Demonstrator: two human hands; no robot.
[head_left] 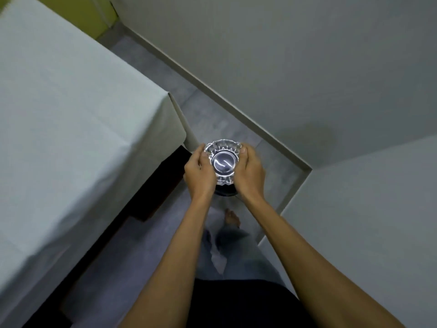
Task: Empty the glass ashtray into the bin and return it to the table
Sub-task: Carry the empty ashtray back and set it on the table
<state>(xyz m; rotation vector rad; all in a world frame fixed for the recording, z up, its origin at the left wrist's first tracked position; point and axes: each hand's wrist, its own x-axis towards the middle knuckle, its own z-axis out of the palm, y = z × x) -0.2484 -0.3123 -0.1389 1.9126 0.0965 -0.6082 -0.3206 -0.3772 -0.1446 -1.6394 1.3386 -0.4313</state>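
The cut-glass ashtray [223,160] is held in the air in front of me, over the floor beside the table's corner. My left hand [199,172] grips its left rim and my right hand [250,172] grips its right rim. Right below the ashtray a dark round object [225,192], possibly the bin, shows only as a small edge between my wrists. Through the glass I cannot tell whether anything lies in the ashtray. The table [71,119], covered in a white cloth, fills the left side.
A white wall with a skirting board [236,100] runs diagonally on the right and turns a corner [307,169] near my right hand. The grey floor forms a narrow passage between table and wall. My bare foot [233,217] and trouser legs are below.
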